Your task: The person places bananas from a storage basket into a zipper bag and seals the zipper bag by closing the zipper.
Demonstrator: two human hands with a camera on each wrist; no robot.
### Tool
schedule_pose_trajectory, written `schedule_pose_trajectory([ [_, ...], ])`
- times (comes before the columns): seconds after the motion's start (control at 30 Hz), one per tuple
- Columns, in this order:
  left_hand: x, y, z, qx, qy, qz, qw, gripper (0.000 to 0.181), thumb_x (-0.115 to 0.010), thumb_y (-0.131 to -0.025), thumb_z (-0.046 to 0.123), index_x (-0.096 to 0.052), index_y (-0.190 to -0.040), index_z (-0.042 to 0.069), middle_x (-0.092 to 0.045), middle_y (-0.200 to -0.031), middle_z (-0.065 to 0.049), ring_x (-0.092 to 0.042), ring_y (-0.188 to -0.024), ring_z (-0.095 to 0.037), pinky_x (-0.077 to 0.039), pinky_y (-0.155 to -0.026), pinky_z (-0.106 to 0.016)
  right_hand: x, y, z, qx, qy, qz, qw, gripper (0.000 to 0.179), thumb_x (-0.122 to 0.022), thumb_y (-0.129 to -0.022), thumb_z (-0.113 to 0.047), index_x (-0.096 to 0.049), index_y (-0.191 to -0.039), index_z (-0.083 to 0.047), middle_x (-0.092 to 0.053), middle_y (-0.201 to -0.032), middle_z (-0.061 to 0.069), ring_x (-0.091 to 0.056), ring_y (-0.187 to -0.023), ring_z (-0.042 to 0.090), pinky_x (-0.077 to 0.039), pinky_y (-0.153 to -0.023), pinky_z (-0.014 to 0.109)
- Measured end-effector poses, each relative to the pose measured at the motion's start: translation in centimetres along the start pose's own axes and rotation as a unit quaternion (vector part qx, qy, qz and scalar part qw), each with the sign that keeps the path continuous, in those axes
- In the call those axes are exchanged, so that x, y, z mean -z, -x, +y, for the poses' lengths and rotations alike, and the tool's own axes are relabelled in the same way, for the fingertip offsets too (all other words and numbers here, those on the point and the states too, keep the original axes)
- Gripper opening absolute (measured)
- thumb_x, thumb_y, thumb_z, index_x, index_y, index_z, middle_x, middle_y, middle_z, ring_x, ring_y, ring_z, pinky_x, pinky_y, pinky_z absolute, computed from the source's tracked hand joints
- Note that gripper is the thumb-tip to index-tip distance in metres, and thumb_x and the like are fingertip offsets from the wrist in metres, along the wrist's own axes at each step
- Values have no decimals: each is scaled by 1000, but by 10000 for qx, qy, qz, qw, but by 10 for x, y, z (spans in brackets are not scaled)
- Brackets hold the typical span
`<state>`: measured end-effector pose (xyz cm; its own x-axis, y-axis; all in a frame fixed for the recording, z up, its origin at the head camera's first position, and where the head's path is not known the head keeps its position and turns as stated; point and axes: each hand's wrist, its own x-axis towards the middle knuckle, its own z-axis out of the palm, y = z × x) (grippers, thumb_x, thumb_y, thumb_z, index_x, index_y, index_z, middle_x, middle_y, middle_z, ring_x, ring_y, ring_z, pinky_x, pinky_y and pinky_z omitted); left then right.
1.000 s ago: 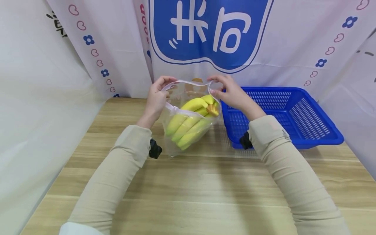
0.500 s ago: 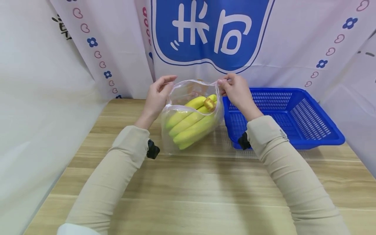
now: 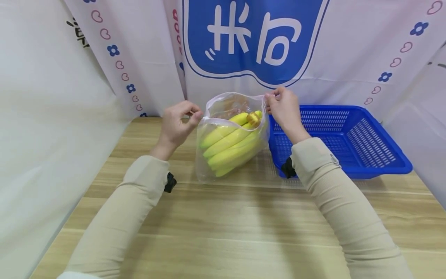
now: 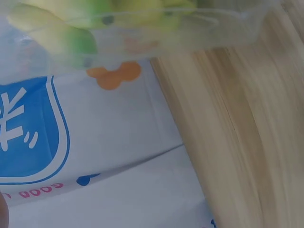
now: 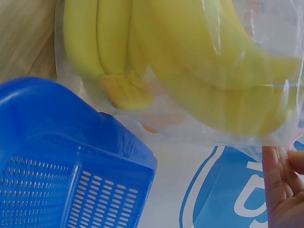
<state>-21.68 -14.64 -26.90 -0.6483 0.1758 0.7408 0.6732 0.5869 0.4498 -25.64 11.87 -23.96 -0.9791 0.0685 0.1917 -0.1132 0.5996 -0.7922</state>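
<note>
A clear zip bag [image 3: 206, 170] with a white zip rim stands on the wooden table, its mouth gaping at the top. Inside it lies a bunch of yellow bananas [image 3: 226, 149], with the brown stem end towards the upper right. My left hand [image 3: 177, 122] has thumb and fingertips together at the rim's left corner and pinches it there. At the right corner, my right hand [image 3: 286, 110] pinches the rim between thumb and fingers. In the right wrist view, those fingers touch the bag below the bananas [image 5: 190, 71]. Only a sliver of the left hand shows in the left wrist view.
A blue perforated plastic basket [image 3: 373, 172] stands right of the bag, close to the right hand. White cloth with a blue printed sign [image 3: 258, 62] hangs behind the wooden table [image 3: 223, 232]. White cloth also hangs at both sides.
The left hand has moved left and slightly down along the rim to its corner. My right hand has shifted right, and the bag's mouth now faces up more, its rim spread between both hands.
</note>
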Motion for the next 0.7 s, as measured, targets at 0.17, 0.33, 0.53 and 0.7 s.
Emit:
schedule_pose_trajectory([
  [0.17,2,2,0,-307,-308,-198,9989,91,-28,-84,80,-69,-77,-1,-70,-77,-15,-64,-71,-27,-55,-67,-39,1,1,0,-145,141,69,9998,33,-47,-99,-22,-59,-115,4,-68,-109,20,-70,-92,28,-59,-81,32],
  [0.33,2,4,1,-977,-694,-236,9925,61,-48,-91,57,-68,-80,0,-71,-81,-14,-65,-74,-27,-56,-67,-38,3,2,1,-223,251,140,9993,33,-47,-99,-23,-61,-115,3,-68,-109,19,-70,-91,27,-60,-80,32],
  [0.53,-1,2,0,-1160,-829,106,9897,16,-69,-84,13,-71,-82,-2,-73,-85,-17,-69,-77,-29,-58,-69,-37,3,0,3,-124,164,232,9995,33,-48,-99,-21,-62,-113,4,-69,-108,20,-71,-90,30,-60,-79,32],
  [0.7,-2,0,-3,-834,-844,473,9918,17,-68,-87,11,-73,-88,-4,-74,-90,-19,-71,-82,-31,-60,-73,-37,4,-2,5,-33,117,285,9995,33,-48,-98,-19,-63,-117,3,-69,-113,20,-71,-89,31,-60,-80,33],
])
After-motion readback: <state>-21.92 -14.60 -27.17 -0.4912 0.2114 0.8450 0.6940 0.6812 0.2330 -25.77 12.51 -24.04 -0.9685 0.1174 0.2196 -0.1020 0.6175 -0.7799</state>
